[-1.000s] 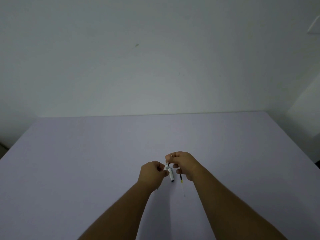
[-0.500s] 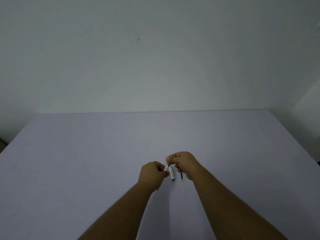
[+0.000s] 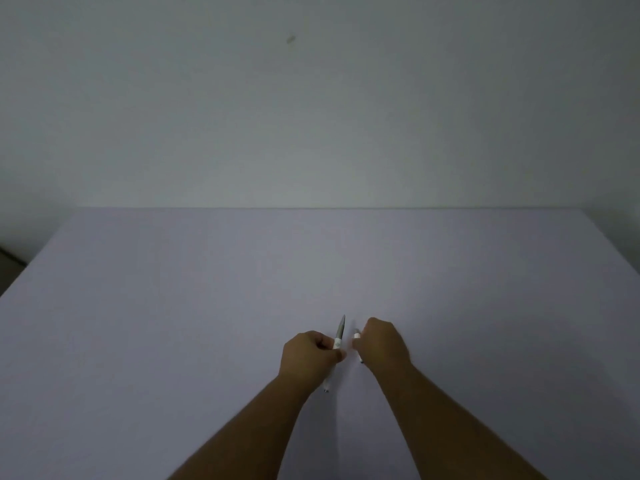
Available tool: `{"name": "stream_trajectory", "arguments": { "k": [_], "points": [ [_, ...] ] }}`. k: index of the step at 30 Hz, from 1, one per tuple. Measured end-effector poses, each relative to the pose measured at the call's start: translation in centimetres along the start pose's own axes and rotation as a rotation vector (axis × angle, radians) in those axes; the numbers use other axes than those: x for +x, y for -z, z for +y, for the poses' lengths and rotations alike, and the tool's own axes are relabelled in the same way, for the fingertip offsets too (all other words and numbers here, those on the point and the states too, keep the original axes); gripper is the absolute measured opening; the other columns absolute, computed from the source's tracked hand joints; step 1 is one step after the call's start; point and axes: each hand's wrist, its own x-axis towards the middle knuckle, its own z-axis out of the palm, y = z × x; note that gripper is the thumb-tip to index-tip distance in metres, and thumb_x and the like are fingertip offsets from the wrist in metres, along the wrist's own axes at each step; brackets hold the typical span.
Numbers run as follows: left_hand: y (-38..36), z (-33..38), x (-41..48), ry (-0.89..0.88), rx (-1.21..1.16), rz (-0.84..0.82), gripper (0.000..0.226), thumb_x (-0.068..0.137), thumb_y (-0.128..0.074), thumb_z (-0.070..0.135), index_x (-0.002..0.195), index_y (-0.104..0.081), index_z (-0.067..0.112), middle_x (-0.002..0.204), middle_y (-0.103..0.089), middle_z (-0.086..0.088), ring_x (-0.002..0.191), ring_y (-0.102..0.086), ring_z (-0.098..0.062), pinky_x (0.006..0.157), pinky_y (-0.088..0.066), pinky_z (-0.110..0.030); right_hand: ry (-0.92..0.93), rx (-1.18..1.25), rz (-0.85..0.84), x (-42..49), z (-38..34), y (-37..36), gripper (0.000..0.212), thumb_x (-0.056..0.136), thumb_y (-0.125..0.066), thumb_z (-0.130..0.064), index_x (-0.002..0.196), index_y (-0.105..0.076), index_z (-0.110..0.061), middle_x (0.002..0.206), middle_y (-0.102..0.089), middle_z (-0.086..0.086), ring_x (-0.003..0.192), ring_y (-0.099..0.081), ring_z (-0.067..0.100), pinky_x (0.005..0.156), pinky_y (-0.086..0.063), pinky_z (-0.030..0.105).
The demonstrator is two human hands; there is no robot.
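Note:
My left hand (image 3: 310,358) grips a white pen barrel (image 3: 339,332) with a grey pointed tip aimed away from me; its rear end pokes out below the hand near the table. My right hand (image 3: 382,344) holds a small white pen piece (image 3: 356,335) at its fingertips, and a thin dark refill end (image 3: 361,361) shows under the hand. A narrow gap separates the two hands above the pale lilac table (image 3: 173,323).
A plain white wall (image 3: 311,116) rises behind the table's far edge. The table's left edge drops off at a dark floor corner (image 3: 10,268), and its right edge runs along the far right.
The hands have pulled apart. The pen parts that were held together between them are now separate, the barrel in my left hand and a small piece in my right.

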Motion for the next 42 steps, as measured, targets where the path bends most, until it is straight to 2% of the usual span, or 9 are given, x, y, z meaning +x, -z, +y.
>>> {"name": "stream_trajectory", "arguments": {
  "k": [5, 8, 10, 12, 14, 17, 23, 27, 42],
  "points": [
    [0.0, 0.1, 0.2, 0.013, -0.024, -0.008, 0.014, 0.070, -0.079, 0.022, 0.067, -0.065, 0.020, 0.069, -0.064, 0.002, 0.067, -0.061, -0.015, 0.074, -0.057, -0.035, 0.020, -0.022, 0.036, 0.2, 0.0, -0.8, 0.025, 0.087, -0.056, -0.023, 0.103, -0.059, -0.004, 0.112, -0.065, 0.014, 0.104, -0.062, 0.030, 0.081, -0.051, 0.033],
    [0.2, 0.1, 0.2, 0.020, -0.029, -0.012, 0.015, 0.070, -0.079, 0.023, 0.066, -0.065, 0.021, 0.068, -0.064, 0.002, 0.066, -0.060, -0.016, 0.074, -0.057, -0.035, -0.012, 0.075, 0.042, 0.3, -0.3, 0.0, 0.030, 0.088, -0.054, -0.027, 0.096, -0.064, 0.000, 0.101, -0.071, 0.017, 0.096, -0.067, 0.031, 0.075, -0.051, 0.030],
    [0.4, 0.2, 0.1, 0.020, -0.025, -0.012, 0.016, 0.070, -0.079, 0.023, 0.066, -0.064, 0.021, 0.068, -0.064, 0.002, 0.066, -0.059, -0.016, 0.073, -0.056, -0.034, -0.014, 0.271, 0.049, 0.6, -0.6, 1.0, 0.035, 0.091, -0.052, -0.029, 0.080, -0.070, -0.001, 0.082, -0.075, 0.016, 0.081, -0.070, 0.030, 0.068, -0.049, 0.028],
    [0.5, 0.4, -0.1, 0.017, -0.022, -0.011, 0.015, 0.070, -0.079, 0.023, 0.067, -0.065, 0.020, 0.067, -0.063, 0.001, 0.065, -0.058, -0.017, 0.072, -0.056, -0.034, -0.039, 0.571, 0.059, 1.1, -0.6, 2.1, 0.033, 0.091, -0.053, -0.025, 0.072, -0.070, -0.004, 0.069, -0.070, 0.013, 0.070, -0.068, 0.030, 0.073, -0.054, 0.036],
    [0.4, 0.7, -0.3, 0.017, -0.025, -0.018, 0.014, 0.070, -0.080, 0.023, 0.069, -0.066, 0.018, 0.069, -0.064, -0.002, 0.065, -0.058, -0.018, 0.072, -0.056, -0.035, -0.102, 0.921, 0.028, 1.3, -0.8, 3.0, 0.021, 0.090, -0.055, -0.015, 0.083, -0.070, -0.002, 0.069, -0.066, 0.011, 0.065, -0.063, 0.025, 0.073, -0.058, 0.041],
    [0.2, 1.1, -0.7, 0.015, -0.035, -0.032, 0.013, 0.070, -0.080, 0.022, 0.072, -0.068, 0.016, 0.072, -0.064, -0.004, 0.066, -0.058, -0.018, 0.073, -0.057, -0.036, -0.107, 1.177, -0.024, 1.1, -1.2, 4.2, 0.016, 0.090, -0.056, -0.008, 0.079, -0.067, -0.012, 0.078, -0.068, 0.012, 0.067, -0.064, 0.020, 0.065, -0.056, 0.030],
    [-0.2, 1.5, -1.6, -0.014, -0.031, -0.025, 0.014, 0.071, -0.079, 0.022, 0.073, -0.068, 0.013, 0.069, -0.062, -0.003, 0.065, -0.056, -0.018, 0.075, -0.057, -0.039, -0.044, 1.140, -0.135, -0.8, -1.3, 5.2, 0.021, 0.089, -0.056, -0.004, 0.073, -0.065, -0.013, 0.074, -0.068, 0.011, 0.067, -0.065, 0.021, 0.065, -0.056, 0.029],
    [-0.2, 1.8, -2.2, -0.020, -0.049, -0.024, 0.014, 0.073, -0.077, 0.020, 0.067, -0.064, 0.017, 0.067, -0.060, -0.001, 0.065, -0.056, -0.018, 0.076, -0.057, -0.039, 0.023, 1.077, -0.205, -2.4, -0.9, 5.1, 0.016, 0.087, -0.058, -0.005, 0.075, -0.067, -0.010, 0.071, -0.068, 0.009, 0.060, -0.062, 0.016, 0.057, -0.054, 0.022],
    [-0.6, 2.0, -2.9, -0.021, -0.060, -0.020, 0.009, 0.077, -0.074, 0.018, 0.077, -0.066, 0.012, 0.074, -0.062, -0.004, 0.072, -0.059, -0.021, 0.081, -0.057, -0.040, 0.057, 1.000, -0.245, -3.6, -0.4, 5.1, 0.011, 0.087, -0.060, -0.008, 0.079, -0.068, -0.008, 0.075, -0.068, 0.010, 0.064, -0.063, 0.018, 0.058, -0.055, 0.023]
  ]
}}
